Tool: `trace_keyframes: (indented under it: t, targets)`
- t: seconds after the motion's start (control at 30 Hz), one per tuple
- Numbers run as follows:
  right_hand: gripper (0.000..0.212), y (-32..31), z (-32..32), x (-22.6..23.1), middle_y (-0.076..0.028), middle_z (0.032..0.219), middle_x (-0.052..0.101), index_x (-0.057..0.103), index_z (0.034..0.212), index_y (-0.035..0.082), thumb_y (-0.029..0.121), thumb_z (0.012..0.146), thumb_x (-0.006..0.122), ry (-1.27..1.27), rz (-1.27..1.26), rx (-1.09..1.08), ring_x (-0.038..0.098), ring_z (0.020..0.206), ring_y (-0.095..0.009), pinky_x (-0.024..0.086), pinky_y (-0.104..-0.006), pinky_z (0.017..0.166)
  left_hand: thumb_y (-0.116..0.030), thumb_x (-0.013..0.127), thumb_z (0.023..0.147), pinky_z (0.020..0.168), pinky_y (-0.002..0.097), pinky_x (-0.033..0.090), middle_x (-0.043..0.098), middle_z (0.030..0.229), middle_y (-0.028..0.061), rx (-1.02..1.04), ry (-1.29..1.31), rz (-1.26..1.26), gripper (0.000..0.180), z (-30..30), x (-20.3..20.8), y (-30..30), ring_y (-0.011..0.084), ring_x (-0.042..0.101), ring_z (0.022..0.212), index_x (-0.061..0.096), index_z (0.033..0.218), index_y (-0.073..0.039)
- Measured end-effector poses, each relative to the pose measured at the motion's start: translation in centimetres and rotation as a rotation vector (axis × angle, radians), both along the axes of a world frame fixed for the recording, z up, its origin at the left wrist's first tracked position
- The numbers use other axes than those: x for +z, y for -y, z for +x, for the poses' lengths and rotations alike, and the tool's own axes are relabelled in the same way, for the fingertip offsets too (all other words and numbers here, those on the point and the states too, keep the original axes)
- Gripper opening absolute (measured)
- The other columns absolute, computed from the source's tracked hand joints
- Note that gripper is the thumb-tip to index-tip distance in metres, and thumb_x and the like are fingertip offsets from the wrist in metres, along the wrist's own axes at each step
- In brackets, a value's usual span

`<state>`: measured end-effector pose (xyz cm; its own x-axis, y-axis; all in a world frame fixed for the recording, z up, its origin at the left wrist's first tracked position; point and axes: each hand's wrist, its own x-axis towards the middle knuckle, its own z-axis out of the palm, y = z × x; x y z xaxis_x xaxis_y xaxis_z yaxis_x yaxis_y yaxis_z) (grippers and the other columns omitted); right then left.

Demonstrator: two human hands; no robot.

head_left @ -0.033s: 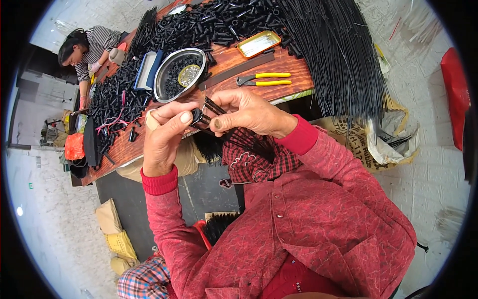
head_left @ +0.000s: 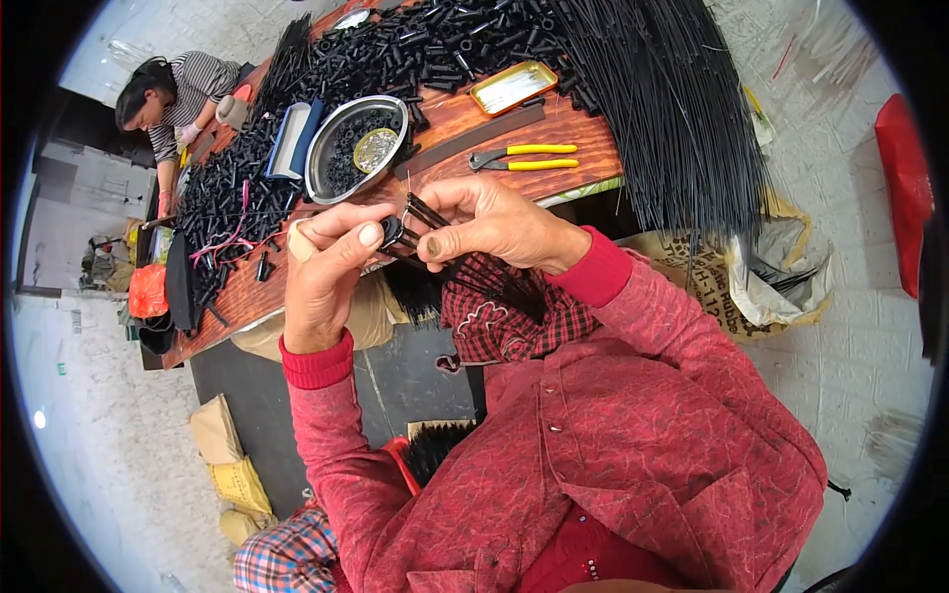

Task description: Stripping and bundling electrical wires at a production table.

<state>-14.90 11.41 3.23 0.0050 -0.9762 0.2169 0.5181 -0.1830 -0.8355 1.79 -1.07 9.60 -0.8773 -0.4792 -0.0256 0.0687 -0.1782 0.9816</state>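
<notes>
Close together near the table's front edge, both my hands are closed on black parts. My left hand [head_left: 331,259] pinches a small black ring-shaped piece [head_left: 391,229] between thumb and fingers. Thin black rods [head_left: 427,211] are gripped in my right hand [head_left: 494,227], their ends right beside that piece. A thin, light wire-like strand shows between the hands. Whether the rods pass into the ring, I cannot tell. Below my right hand, more thin black rods [head_left: 494,282] fan out over a red checked cloth [head_left: 499,341].
On the wooden table [head_left: 583,138] lie yellow-handled pliers [head_left: 524,158], a dark flat strip [head_left: 474,140], a yellow tray [head_left: 514,89], a metal bowl [head_left: 318,170] of small black parts and heaped black tubes [head_left: 435,49]. Long black rods [head_left: 672,119] overhang the right edge. A co-worker [head_left: 188,99] sits far left.
</notes>
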Motion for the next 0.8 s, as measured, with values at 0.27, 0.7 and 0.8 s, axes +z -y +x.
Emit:
trace_keyframes:
  t: [0.27, 0.7, 0.8]
  targets:
    - [0.025, -0.1, -0.4, -0.2, -0.002, 0.088, 0.062, 0.061, 0.1, 0.002, 0.017, 0.084, 0.073, 0.053, 0.002, 0.068, 0.061, 0.076, -0.011, 0.051, -0.0247, 0.071, -0.009, 0.073, 0.08, 0.077, 0.0301, 0.057, 0.066, 0.107, 0.0128, -0.018, 0.043, -0.156, 0.039, 1.2, 0.5, -0.6, 0.0171, 0.066, 0.089, 0.063, 0.113, 0.008]
    - [0.028, 0.6, -1.0, -0.8, -0.001, 0.09, 0.063, 0.062, 0.105, 0.004, 0.019, 0.084, 0.073, 0.056, 0.045, 0.019, 0.06, 0.076, -0.009, 0.049, -0.0236, 0.069, 0.007, 0.072, 0.076, 0.069, 0.0171, 0.048, 0.062, 0.087, 0.0007, 0.21, 0.02, -0.294, 0.039, -1.1, -0.5, -2.8, 0.0049, 0.057, 0.077, 0.064, 0.115, 0.004]
    - [0.031, 0.6, -1.9, -1.0, -0.002, 0.089, 0.064, 0.061, 0.109, 0.003, 0.02, 0.085, 0.072, 0.0, 0.028, 0.033, 0.06, 0.076, -0.01, 0.048, -0.0239, 0.07, 0.007, 0.073, 0.076, 0.07, 0.0173, 0.048, 0.062, 0.088, 0.0007, 0.215, 0.016, -0.254, 0.042, -1.5, -0.4, -2.9, 0.0053, 0.058, 0.078, 0.063, 0.117, 0.004]
